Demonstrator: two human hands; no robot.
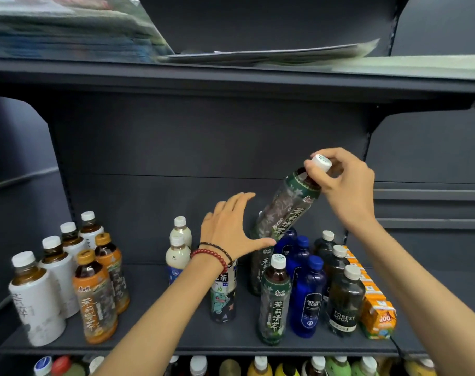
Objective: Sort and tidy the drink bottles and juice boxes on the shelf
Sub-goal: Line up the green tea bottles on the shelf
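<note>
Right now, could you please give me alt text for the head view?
A person's right hand holds a tilted green tea bottle by its cap above a dark shelf of drinks; the open left hand is spread by its base.

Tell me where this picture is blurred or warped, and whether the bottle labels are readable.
Head view: the flat items up top are smeared with blur, worst at top left; the left upright leans, likely wide-lens distortion; lighting is dim and even, without strong glare; labels on the blue soda bottle, dark soda bottle and tilted green tea bottle read sharply.
</note>
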